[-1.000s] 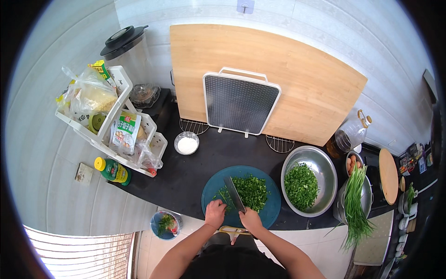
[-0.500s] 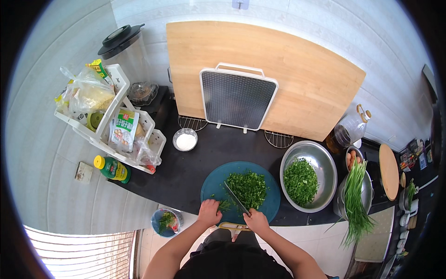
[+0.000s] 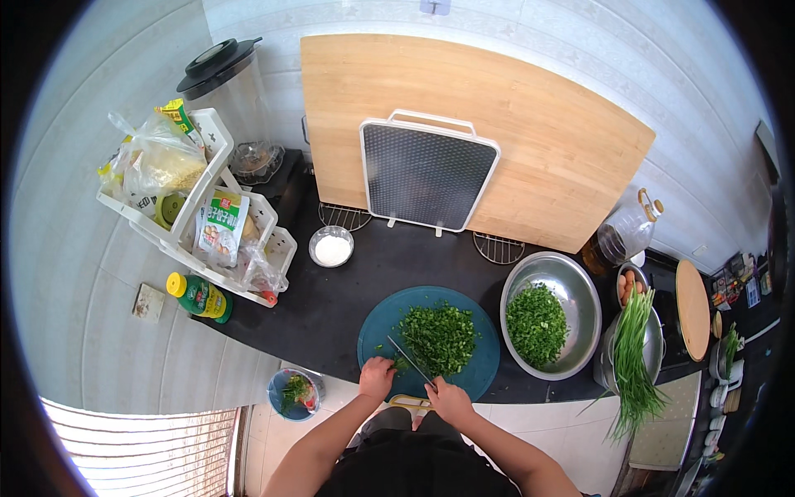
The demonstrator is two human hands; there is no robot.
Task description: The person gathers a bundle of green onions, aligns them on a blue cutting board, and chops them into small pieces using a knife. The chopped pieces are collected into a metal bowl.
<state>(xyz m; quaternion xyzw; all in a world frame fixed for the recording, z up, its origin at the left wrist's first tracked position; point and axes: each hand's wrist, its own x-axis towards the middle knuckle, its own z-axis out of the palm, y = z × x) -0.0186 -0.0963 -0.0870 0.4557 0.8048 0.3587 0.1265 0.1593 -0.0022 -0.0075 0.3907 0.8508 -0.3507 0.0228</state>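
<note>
A knife (image 3: 411, 365) is gripped in the closed right hand (image 3: 450, 401) over the round teal cutting board (image 3: 480, 373) at the counter's front edge, while chopped chives (image 3: 439, 338) are steadied beneath the curled left hand (image 3: 377, 378), fingertips tucked clear of the blade.

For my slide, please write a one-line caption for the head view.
Right hand cuts chopped greens with a knife on a round teal board; left hand beside them.

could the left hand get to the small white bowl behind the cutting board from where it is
Probably yes. The left hand rests at the round teal cutting board's near edge; only chopped greens and bare dark counter lie before the small white bowl.
</note>
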